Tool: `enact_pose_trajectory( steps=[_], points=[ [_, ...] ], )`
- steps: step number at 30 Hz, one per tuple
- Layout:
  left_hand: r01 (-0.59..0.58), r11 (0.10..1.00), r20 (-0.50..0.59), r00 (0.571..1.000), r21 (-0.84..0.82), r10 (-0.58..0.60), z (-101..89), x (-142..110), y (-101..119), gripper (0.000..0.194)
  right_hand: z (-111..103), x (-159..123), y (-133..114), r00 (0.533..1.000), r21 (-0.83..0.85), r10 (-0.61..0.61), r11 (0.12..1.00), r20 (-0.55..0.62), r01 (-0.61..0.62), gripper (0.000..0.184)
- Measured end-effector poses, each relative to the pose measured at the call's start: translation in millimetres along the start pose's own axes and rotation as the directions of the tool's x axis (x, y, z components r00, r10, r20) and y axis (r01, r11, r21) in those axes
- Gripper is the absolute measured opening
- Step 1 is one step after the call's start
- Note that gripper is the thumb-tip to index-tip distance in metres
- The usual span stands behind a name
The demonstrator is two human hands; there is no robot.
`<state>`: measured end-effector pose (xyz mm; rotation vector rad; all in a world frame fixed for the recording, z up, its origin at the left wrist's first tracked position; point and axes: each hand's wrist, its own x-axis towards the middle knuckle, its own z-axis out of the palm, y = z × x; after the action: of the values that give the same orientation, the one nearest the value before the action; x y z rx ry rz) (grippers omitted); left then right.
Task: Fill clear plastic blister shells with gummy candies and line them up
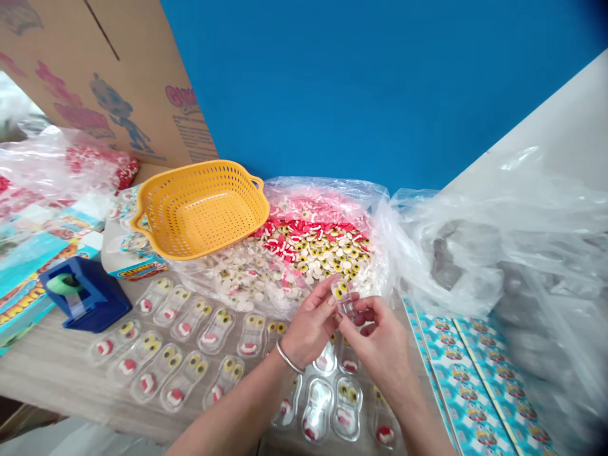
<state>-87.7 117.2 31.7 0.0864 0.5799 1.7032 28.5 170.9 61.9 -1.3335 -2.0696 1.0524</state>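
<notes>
Both my hands meet above the table's middle, pinching one small clear plastic blister shell [344, 299] with yellow eye candies in its top. My left hand [311, 323], with a bracelet at the wrist, grips the shell's left side. My right hand [377, 339] holds its lower right edge. Just behind the hands lies an open plastic bag of loose eye and red mouth candies [313, 244]. Below and to the left, several filled blister shells [183, 354] lie in rows on the table.
A yellow perforated basket [199, 209] rests tilted on boxes at the back left. A blue tape dispenser [83, 292] stands at the left. Printed blue cards [468, 380] lie at the right under crumpled clear plastic [513, 253]. A cardboard box [109, 76] leans behind.
</notes>
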Motion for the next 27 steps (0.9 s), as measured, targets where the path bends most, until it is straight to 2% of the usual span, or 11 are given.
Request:
enact_pose_trajectory(
  steps=[4,8,15,17,21,23,27],
  points=[
    [0.001,0.998,-0.005,1.0,0.058,-0.001,-1.3,1,2,0.048,-1,-1,0,0.999,0.088,0.034,0.995,0.035,-0.036,0.028],
    [0.0,0.997,-0.001,1.0,0.081,0.0,-2.5,2,1,0.049,-3,-1,-2,0.998,0.096,0.056,0.994,0.034,-0.059,0.03],
    [0.01,0.996,0.022,1.0,0.089,-0.012,2.0,1,2,0.047,-9,-3,-1,0.999,0.075,-0.017,0.997,0.031,0.014,0.024],
    [-0.012,0.988,-0.006,1.0,0.151,0.013,2.9,1,5,0.044,-11,-4,3,0.998,0.056,-0.046,0.997,0.031,0.045,0.022],
    [-0.051,0.941,-0.131,0.986,0.334,0.099,1.1,3,12,0.028,-16,-5,10,0.995,0.005,-0.093,0.996,0.036,0.093,0.023],
    [-0.004,0.928,-0.155,0.986,0.373,0.067,0.0,3,16,0.025,-18,-5,13,0.994,-0.015,-0.106,0.994,0.038,0.106,0.023],
    [0.095,0.904,-0.125,0.991,0.417,-0.047,1.4,1,22,0.029,-18,-8,14,0.994,-0.026,-0.106,0.994,0.03,0.107,0.022]
  ],
)
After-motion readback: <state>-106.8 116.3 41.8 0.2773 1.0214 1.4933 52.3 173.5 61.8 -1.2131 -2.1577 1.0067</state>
